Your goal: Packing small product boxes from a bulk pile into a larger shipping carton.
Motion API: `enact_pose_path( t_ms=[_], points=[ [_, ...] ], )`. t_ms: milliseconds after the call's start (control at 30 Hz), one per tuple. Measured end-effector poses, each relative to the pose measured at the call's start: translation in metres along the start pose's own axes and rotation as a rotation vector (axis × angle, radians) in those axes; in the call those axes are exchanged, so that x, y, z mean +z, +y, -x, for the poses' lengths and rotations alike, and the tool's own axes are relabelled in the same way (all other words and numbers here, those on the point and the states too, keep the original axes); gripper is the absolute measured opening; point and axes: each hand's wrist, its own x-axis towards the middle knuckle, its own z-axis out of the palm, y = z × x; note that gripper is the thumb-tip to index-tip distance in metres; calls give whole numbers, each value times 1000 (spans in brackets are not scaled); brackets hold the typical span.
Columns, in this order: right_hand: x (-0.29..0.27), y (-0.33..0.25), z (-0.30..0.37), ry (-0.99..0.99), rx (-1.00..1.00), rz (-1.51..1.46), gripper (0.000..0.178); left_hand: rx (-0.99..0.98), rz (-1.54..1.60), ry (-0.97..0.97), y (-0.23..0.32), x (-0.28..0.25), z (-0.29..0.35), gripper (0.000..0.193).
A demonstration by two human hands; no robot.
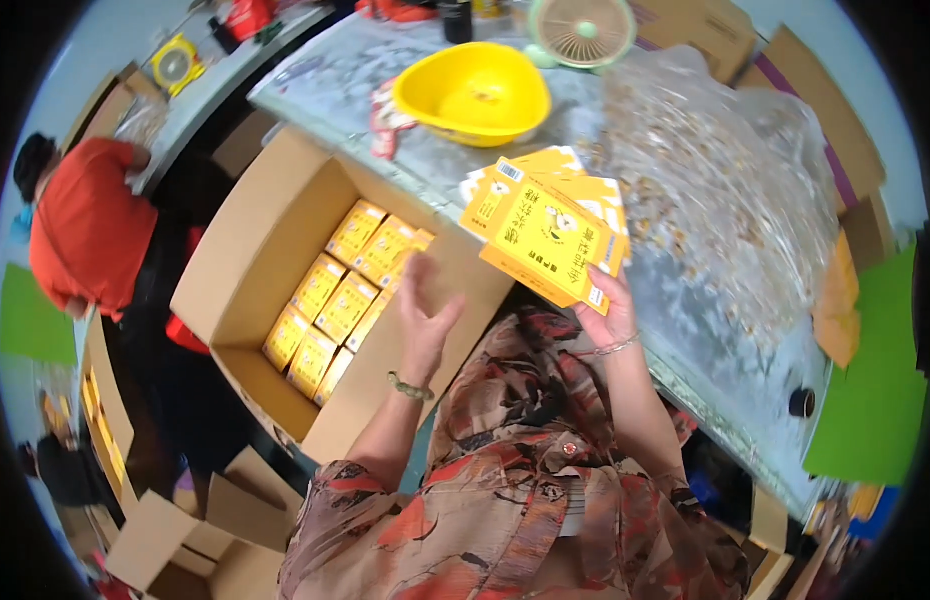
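Observation:
My right hand (610, 308) grips a flat, unfolded yellow carton (545, 245) by its lower right corner, thumb on top. Under and behind it lie more flat yellow cartons (560, 160) at the table's edge; whether the hand holds any of those too is hard to tell. My left hand (425, 310), slightly blurred, hangs over the near right wall of a large open cardboard box (250, 245), fingers apart and nothing in them. Inside that box stand several small yellow boxes (347, 308) packed in rows.
On the table (685, 345) are a yellow plastic basin (472, 95), a pale green fan (583, 30) and a big clear bag of small pieces (720, 190). A person in an orange top (100, 225) works at the far left. Another open cardboard box (210, 545) sits low at the left.

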Motion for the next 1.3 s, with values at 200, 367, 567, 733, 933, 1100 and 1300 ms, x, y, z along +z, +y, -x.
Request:
enact_pose_path(
  t_ms=[200,367,567,733,933,1100,1300],
  points=[
    [35,58,-34,-227,168,390,51,-521,861,92,5,-22,-8,40],
    [46,80,-50,-376,297,821,47,-579,1071,549,-64,-134,-22,26],
    [14,73,-27,-282,519,915,33,-590,860,888,-192,-221,-57,12],
    [-10,64,-8,-77,539,801,31,-694,839,842,-278,-182,-96,20],
    [-10,65,-6,12,605,793,33,-1061,452,758,-301,-160,-104,30],
    [-15,67,-8,46,630,829,33,-989,204,781,-288,-177,-110,21],
    [-11,50,-2,128,567,812,32,-804,-463,487,-357,-179,-113,35]
  ],
)
